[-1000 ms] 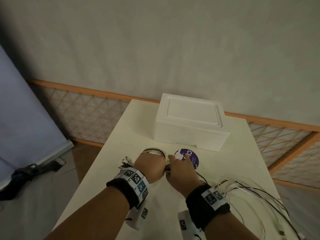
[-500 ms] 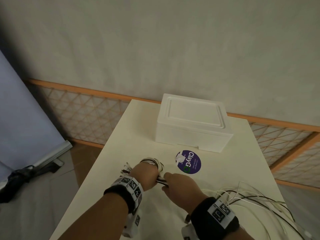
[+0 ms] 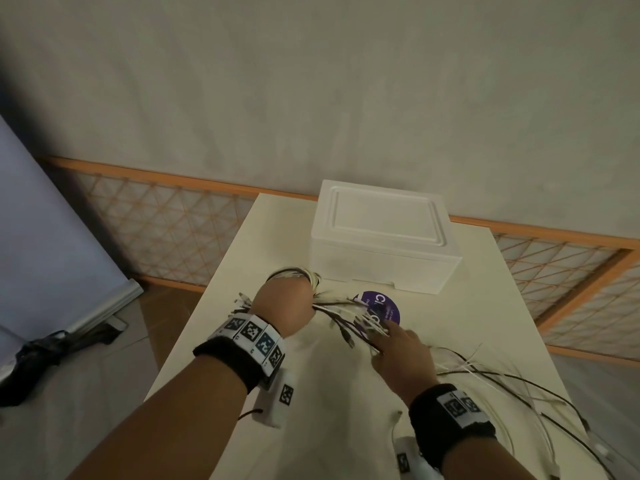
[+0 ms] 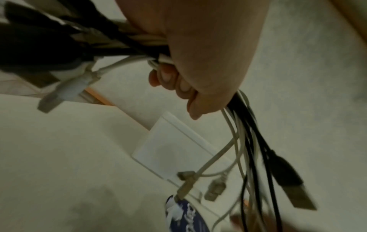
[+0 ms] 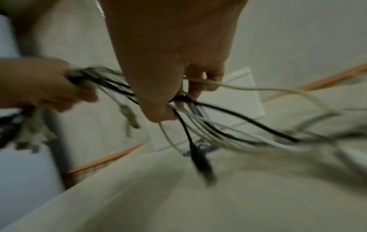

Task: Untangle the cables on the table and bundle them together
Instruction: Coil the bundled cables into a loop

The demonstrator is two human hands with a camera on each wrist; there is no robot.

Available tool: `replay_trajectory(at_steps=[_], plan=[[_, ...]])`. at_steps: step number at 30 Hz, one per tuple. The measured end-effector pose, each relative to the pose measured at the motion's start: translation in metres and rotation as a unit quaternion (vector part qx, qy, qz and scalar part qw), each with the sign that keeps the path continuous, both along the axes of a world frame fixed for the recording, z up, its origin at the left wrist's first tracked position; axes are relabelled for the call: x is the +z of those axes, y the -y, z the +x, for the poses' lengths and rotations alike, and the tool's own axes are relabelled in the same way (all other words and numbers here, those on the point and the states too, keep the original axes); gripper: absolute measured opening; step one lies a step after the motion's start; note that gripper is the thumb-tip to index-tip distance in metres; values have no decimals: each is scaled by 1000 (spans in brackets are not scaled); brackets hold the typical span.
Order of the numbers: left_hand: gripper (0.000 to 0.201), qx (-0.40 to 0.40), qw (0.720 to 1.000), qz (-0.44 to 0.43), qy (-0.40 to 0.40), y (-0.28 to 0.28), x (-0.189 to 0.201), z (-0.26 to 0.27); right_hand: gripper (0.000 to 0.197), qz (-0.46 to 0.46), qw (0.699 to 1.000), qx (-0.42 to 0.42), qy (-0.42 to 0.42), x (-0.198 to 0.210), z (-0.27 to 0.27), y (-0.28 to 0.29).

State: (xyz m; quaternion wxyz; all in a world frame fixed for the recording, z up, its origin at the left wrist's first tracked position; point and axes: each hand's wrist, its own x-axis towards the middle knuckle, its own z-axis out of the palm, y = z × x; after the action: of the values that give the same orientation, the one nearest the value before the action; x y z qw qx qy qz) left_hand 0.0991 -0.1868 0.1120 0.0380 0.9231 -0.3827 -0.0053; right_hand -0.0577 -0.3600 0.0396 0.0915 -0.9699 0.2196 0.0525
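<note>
My left hand grips a thick bundle of black and white cables in its fist above the table; plug ends stick out on both sides of the fist. From it, strands run right to my right hand, whose fingers pinch several black and white cables. Past the right hand the loose cables trail in a tangle over the table's right side. The right wrist view is motion-blurred.
A white foam box stands at the back of the cream table. In front of it lies a round purple sticker. The table's left edge drops to the floor, where a dark bag lies. A lattice fence runs behind.
My right hand has slid right along the cables, away from the left fist, drawing strands out over the purple sticker. The left hand has risen slightly with its bundle.
</note>
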Motion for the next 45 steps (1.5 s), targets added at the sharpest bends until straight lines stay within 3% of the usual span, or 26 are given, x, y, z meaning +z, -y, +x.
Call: replay_trajectory(at_steps=[2,4,7,9,11,13,17,18,20,22,24,25,27,29,31,34,36,38,40,42,45], plan=[[14,-7,1000,-28,13,-1,8,5,55,78,990,-87,-74,-14,-17,15],[15,-11,999,-29,15,-8,12,12,77,131,977,-121,-120,-24,-34,35],[25,11,1000,-12,2,-22,10,21,99,220,950,-211,-71,-11,-51,64],[25,30,999,15,-10,-28,3,22,77,203,943,-265,3,2,-59,78],[19,40,999,29,-14,-27,-2,18,42,68,957,-280,16,16,-60,88],[17,39,999,33,-18,-23,-4,14,40,-26,967,-250,-49,26,-57,93],[19,68,997,29,-13,-31,2,24,84,-41,971,-151,-179,12,-62,92],[18,78,996,29,-13,-36,3,28,82,-5,973,-125,-192,5,-65,95],[14,94,995,33,-12,-44,3,32,65,137,962,-165,-170,8,-68,94],[15,99,994,39,-17,-47,1,31,71,133,958,-202,-155,10,-69,93],[23,106,993,37,-28,-50,0,31,67,64,951,-230,-199,2,-70,102],[28,118,992,30,-37,-53,1,32,58,18,942,-228,-246,2,-72,104],[31,134,990,22,-46,-60,4,35,60,-13,942,-204,-264,5,-76,107],[28,128,991,28,-32,-61,8,35,40,15,974,-131,-182,30,-64,91],[24,105,994,30,-16,-52,11,28,19,28,998,-46,-15,45,-37,61],[30,54,998,29,3,-28,17,14,20,99,981,94,141,63,6,-17],[28,39,999,17,14,-17,22,7,34,176,971,132,91,52,20,-49],[26,43,999,0,30,-15,32,6,48,190,976,87,-62,19,15,-43],[32,53,997,-16,46,-25,41,15,44,145,978,38,-148,-12,-9,-10],[39,91,995,-24,39,-41,49,27,40,80,986,-10,-149,-33,-40,27],[33,123,992,14,24,-59,43,37,49,-36,986,-19,-159,-32,-78,68]])
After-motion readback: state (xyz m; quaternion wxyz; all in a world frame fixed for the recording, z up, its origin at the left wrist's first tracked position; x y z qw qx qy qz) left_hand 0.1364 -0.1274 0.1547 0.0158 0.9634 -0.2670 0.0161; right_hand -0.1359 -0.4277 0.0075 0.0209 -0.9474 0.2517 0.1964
